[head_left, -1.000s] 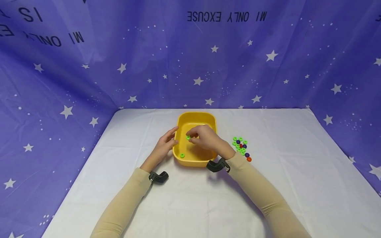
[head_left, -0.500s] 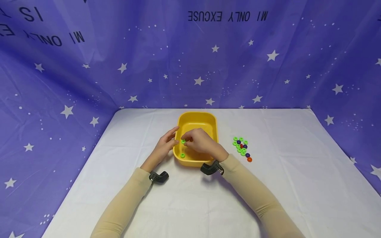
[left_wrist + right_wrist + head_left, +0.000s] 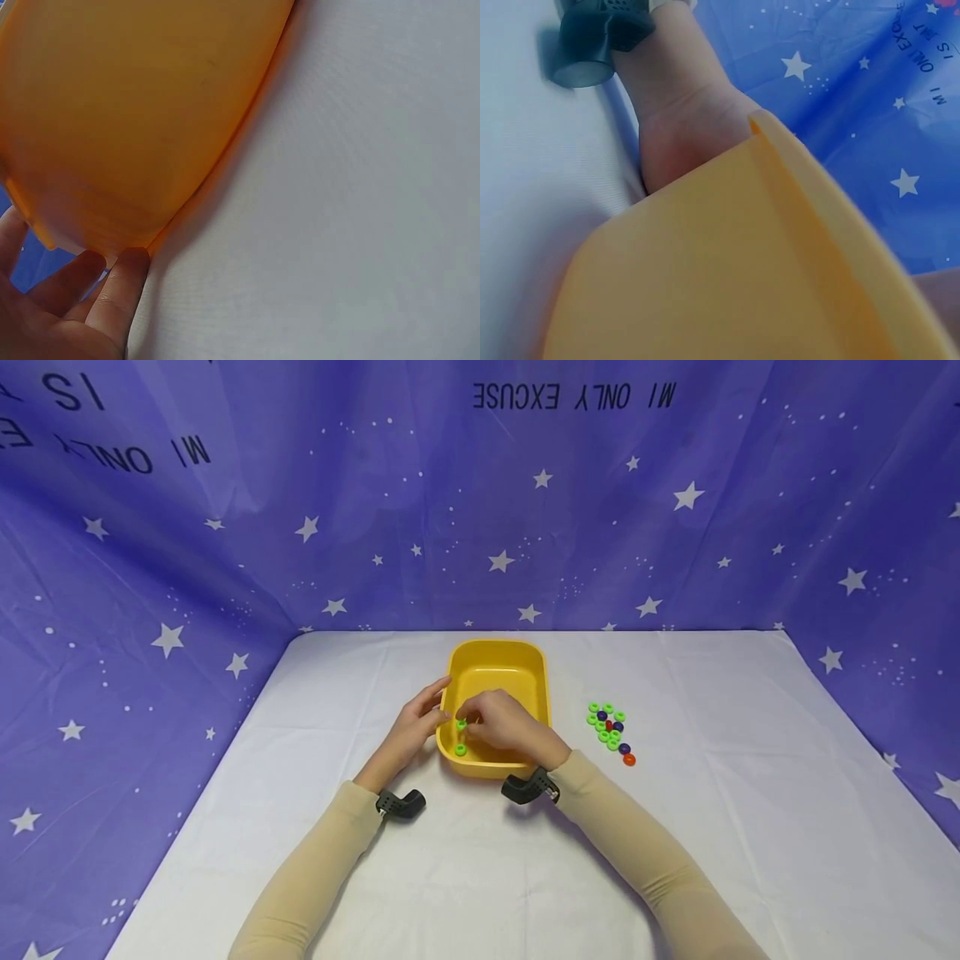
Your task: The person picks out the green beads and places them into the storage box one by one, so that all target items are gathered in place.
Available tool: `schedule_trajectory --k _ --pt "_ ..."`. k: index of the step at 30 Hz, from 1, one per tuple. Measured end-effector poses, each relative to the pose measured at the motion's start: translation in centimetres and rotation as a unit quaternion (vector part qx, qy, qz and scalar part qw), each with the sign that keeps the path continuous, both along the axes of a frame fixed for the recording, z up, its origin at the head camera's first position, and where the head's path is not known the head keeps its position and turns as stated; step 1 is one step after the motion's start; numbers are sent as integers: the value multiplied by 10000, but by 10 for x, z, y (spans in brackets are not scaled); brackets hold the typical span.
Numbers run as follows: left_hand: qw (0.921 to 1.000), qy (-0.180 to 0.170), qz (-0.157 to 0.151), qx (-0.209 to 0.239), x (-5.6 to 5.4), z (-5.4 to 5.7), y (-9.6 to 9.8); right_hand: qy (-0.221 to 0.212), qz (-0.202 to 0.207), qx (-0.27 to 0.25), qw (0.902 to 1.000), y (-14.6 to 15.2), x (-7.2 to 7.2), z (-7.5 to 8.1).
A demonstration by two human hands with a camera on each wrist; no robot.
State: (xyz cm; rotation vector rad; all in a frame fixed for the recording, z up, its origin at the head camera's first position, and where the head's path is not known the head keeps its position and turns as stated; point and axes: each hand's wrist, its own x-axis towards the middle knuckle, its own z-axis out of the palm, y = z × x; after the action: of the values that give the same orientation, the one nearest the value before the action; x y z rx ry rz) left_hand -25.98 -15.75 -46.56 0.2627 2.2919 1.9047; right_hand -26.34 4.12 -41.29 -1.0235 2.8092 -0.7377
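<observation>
I note my left hand (image 3: 411, 725) spread against the tub (image 3: 487, 771), presumably steadying it, my right hand (image 3: 506, 720) pinching a green bead (image 3: 461, 725) inside.

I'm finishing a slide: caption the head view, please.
Right hand pinching a green ring bead inside a yellow tub, left hand against its side.

Both arms are covered by plain beige cloth, the left sleeve (image 3: 318, 847) and right sleeve (image 3: 645, 843) being close-fitting and lightly creased. A black, elbow-bent housing is worn at each wrist, the left wrist camera (image 3: 401, 804) and right wrist camera (image 3: 527, 787), each pierced by small holes (image 3: 617, 5) and edged with a metallic piece (image 3: 553, 794).
</observation>
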Motion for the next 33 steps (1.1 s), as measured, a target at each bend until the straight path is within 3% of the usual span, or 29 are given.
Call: schedule_trajectory --k 19,33 --pt "9999 -30 -19 -104 1 6 0 -599 -145 553 9966 -1 3 0" --pt "9999 -22 -28 -94 2 4 0 -713 -127 779 9943 0 3 -4"
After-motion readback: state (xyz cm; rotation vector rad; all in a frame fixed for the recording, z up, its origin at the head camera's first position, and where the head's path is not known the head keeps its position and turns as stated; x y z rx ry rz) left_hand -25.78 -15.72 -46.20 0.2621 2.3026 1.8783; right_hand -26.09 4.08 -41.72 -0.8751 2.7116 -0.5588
